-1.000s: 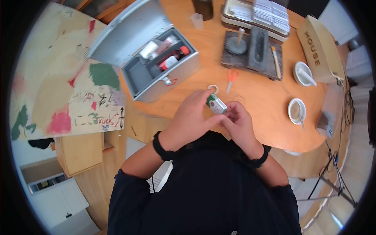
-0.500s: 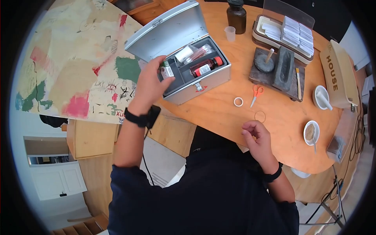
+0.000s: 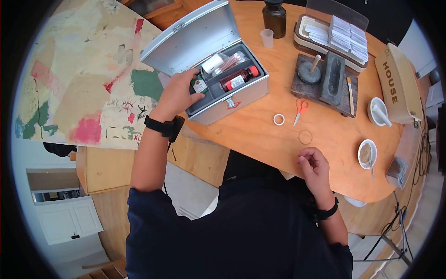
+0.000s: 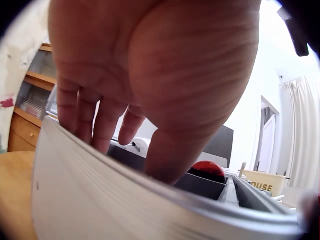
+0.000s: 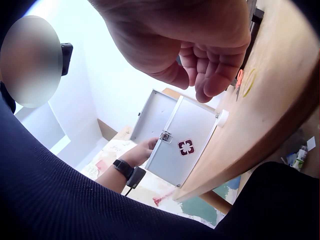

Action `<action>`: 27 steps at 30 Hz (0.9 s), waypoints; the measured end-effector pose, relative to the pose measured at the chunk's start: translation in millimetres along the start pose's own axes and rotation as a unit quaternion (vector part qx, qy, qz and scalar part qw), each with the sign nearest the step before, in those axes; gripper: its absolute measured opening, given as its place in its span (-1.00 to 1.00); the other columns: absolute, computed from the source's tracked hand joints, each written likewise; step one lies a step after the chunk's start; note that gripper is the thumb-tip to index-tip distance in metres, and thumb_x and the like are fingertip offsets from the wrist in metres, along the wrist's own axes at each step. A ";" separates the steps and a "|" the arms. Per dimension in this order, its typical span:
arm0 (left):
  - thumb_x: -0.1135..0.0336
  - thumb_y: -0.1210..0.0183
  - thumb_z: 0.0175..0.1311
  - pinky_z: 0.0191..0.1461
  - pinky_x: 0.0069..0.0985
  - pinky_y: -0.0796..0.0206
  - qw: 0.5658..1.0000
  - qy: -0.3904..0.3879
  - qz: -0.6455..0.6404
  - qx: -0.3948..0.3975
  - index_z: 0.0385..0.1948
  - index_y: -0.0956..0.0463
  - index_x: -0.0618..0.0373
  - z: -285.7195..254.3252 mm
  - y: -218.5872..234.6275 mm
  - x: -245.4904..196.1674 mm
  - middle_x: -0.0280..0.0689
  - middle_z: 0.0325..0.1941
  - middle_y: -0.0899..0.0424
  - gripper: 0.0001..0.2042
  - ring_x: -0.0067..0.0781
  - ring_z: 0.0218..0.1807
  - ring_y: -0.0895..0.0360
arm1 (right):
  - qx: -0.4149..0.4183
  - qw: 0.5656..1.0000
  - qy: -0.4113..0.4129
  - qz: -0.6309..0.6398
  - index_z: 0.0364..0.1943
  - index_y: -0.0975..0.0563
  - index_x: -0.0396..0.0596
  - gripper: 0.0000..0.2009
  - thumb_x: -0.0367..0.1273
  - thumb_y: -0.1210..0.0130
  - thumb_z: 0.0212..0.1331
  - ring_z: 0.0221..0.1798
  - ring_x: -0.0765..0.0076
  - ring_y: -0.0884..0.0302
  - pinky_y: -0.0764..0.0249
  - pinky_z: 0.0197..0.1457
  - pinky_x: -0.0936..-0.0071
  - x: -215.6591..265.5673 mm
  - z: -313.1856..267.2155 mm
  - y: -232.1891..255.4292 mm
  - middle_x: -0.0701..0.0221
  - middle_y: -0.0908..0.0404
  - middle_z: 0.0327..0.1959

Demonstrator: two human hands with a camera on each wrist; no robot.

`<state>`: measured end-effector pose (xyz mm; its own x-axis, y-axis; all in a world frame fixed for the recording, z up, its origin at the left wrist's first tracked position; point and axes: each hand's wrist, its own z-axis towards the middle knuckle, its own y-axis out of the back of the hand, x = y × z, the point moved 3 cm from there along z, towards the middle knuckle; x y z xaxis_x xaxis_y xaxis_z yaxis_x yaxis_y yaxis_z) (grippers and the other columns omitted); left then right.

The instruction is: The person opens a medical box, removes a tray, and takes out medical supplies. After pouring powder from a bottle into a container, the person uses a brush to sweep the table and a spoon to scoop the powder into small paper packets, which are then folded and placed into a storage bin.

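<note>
My left hand (image 3: 176, 94) reaches into the left compartment of an open silver first-aid box (image 3: 248, 95), thumb and fingers pinching a small green-and-white carton (image 3: 200, 86). From the left wrist, the fingers point down over the box's rim, and the carton is hidden. Beside it in the box lie a brown bottle with a red cap (image 3: 238, 80), a white roll (image 3: 213, 63) and a clear packet of cotton swabs (image 3: 232, 62). Loosely curled and holding nothing, my right hand (image 3: 317, 168) hovers at the table's near edge, close to a thin rubber band (image 3: 305, 137).
Orange-handled scissors (image 3: 300, 110) and a roll of white tape (image 3: 278, 120) lie right of the box. Farther right are a wooden board with grey stone pieces (image 3: 333, 76), a mortar with pestle (image 3: 380, 113) and a bowl of powder (image 3: 366, 153). A dark jar (image 3: 274, 21) stands behind.
My left hand has carried the carton from in front of my body leftward into the first-aid box and lowered it there. The right hand has let go of the carton and moved right.
</note>
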<state>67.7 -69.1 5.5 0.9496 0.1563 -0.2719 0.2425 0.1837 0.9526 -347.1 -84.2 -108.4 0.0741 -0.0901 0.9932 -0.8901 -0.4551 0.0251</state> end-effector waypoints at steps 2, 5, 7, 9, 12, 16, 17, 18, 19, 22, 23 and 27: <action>0.33 -0.49 -0.06 0.19 -0.20 -0.36 1.000 0.010 -0.002 0.013 0.15 -0.46 0.20 -0.1 3.1 -0.4 -0.04 -0.05 -0.67 -0.36 0.01 0.09 -0.52 | 0.001 1.000 -0.003 0.007 -0.20 -0.54 -0.20 -0.94 -0.54 -0.14 0.31 -0.31 0.67 -0.44 -0.44 -0.18 0.65 -1.2 -0.3 0.3 0.54 -0.55 -0.35; 0.32 -0.49 -0.06 0.20 -0.24 -0.38 0.999 0.022 0.017 0.046 0.16 -0.47 0.19 0.6 3.8 -2.0 -0.06 0.01 -0.64 -0.36 -0.02 0.12 -0.53 | 0.001 1.000 -0.005 0.005 -0.19 -0.53 -0.19 -0.95 -0.54 -0.13 0.32 -0.31 0.68 -0.43 -0.42 -0.18 0.67 0.3 0.6 0.6 0.56 -0.53 -0.36; 0.30 -0.47 -0.05 0.21 -0.22 -0.36 0.995 0.034 0.070 0.055 0.10 -0.51 0.18 -1.1 2.5 -2.1 -0.09 0.03 -0.63 -0.41 -0.02 0.12 -0.51 | 0.002 1.000 -0.007 -0.004 -0.19 -0.53 -0.19 -0.95 -0.54 -0.13 0.32 -0.32 0.69 -0.42 -0.42 -0.19 0.68 0.1 -0.2 1.3 0.56 -0.52 -0.36; 0.31 -0.46 -0.05 0.22 -0.21 -0.34 0.997 -0.007 0.072 0.038 0.09 -0.52 0.15 -5.1 3.2 1.4 -0.12 0.04 -0.64 -0.44 -0.03 0.13 -0.50 | 0.002 1.000 0.004 -0.003 -0.20 -0.53 -0.19 -0.95 -0.54 -0.12 0.32 -0.31 0.69 -0.42 -0.42 -0.19 0.68 -0.1 -0.1 1.8 0.56 -0.52 -0.36; 0.34 -0.43 -0.04 0.21 -0.21 -0.31 0.995 -0.045 0.076 0.037 0.03 -0.56 0.10 -6.0 4.8 -2.6 -0.17 0.00 -0.64 -0.51 -0.05 0.12 -0.48 | 0.002 1.000 -0.004 0.001 -0.20 -0.53 -0.20 -0.95 -0.54 -0.12 0.32 -0.31 0.69 -0.42 -0.42 -0.19 0.68 -0.8 -0.9 2.6 0.56 -0.52 -0.36; 0.38 -0.42 -0.05 0.14 -0.19 -0.29 0.988 -0.015 0.136 0.077 -0.04 -0.60 0.02 -3.9 3.2 -2.1 -0.25 -0.09 -0.64 -0.57 -0.06 0.08 -0.48 | -0.004 1.000 0.000 0.006 -0.20 -0.52 -0.19 -0.96 -0.53 -0.12 0.33 -0.32 0.69 -0.42 -0.42 -0.19 0.68 -0.2 -1.3 2.1 0.56 -0.52 -0.36; 0.38 -0.42 -0.05 0.14 -0.19 -0.29 0.988 -0.015 0.135 0.077 -0.04 -0.60 0.02 -3.5 3.2 -1.9 -0.25 -0.09 -0.64 -0.57 -0.06 0.08 -0.48 | -0.006 1.000 -0.001 0.008 -0.20 -0.52 -0.19 -0.96 -0.53 -0.12 0.33 -0.31 0.69 -0.44 -0.42 -0.18 0.68 -0.1 -1.8 2.6 0.55 -0.53 -0.36; 0.38 -0.42 -0.05 0.11 -0.19 -0.29 0.987 -0.021 0.145 0.068 -0.09 -0.61 0.03 -3.4 4.0 -1.5 -0.25 -0.12 -0.63 -0.61 -0.06 0.06 -0.48 | -0.008 1.000 -0.003 0.010 -0.20 -0.52 -0.20 -0.95 -0.53 -0.12 0.33 -0.31 0.68 -0.45 -0.43 -0.18 0.68 -0.1 -2.2 3.2 0.55 -0.53 -0.36; 0.37 -0.42 -0.05 0.09 -0.19 -0.30 0.986 -0.027 0.154 0.060 -0.14 -0.63 0.04 -3.7 5.0 -0.9 -0.25 -0.15 -0.62 -0.65 -0.05 0.04 -0.48 | -0.009 1.000 -0.004 0.010 -0.20 -0.52 -0.20 -0.95 -0.53 -0.12 0.33 -0.31 0.68 -0.45 -0.43 -0.18 0.68 -0.8 -2.5 3.9 0.55 -0.53 -0.36; 0.35 -0.42 -0.06 0.07 -0.19 -0.32 0.986 -0.037 0.150 0.054 -0.21 -0.63 0.08 -4.1 11.9 -4.3 -0.23 -0.16 -0.63 -0.68 -0.03 0.02 -0.49 | -0.014 1.000 -0.007 0.006 -0.20 -0.52 -0.20 -0.96 -0.53 -0.11 0.34 -0.29 0.68 -0.48 -0.44 -0.19 0.66 -4.4 -3.4 5.6 0.53 -0.54 -0.35; 0.35 -0.42 -0.06 0.07 -0.19 -0.32 0.987 -0.045 0.141 0.060 -0.21 -0.63 0.08 -3.8 11.1 -3.0 -0.23 -0.16 -0.63 -0.68 -0.03 0.02 -0.49 | -0.010 1.000 -0.003 -0.001 -0.19 -0.52 -0.20 -0.95 -0.53 -0.12 0.33 -0.29 0.66 -0.50 -0.45 -0.21 0.65 -4.4 -2.3 4.1 0.52 -0.55 -0.36; 0.34 -0.42 -0.05 0.04 -0.19 -0.35 0.988 -0.028 0.153 0.020 -0.22 -0.62 0.16 -7.1 22.9 -10.1 -0.18 -0.21 -0.66 -0.68 0.00 -0.05 -0.52 | 0.025 0.987 0.086 -0.135 -0.16 -0.54 -0.17 -0.88 -0.54 -0.15 0.25 -0.35 0.46 -0.58 -0.50 -0.29 0.52 18.2 14.7 -6.4 0.40 -0.59 -0.38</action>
<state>62.3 -59.5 29.1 0.9888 0.1445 0.0366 -0.0510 0.0968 0.9940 -333.4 -95.9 -92.1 0.2245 0.1911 0.9555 -0.8250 -0.4846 0.2908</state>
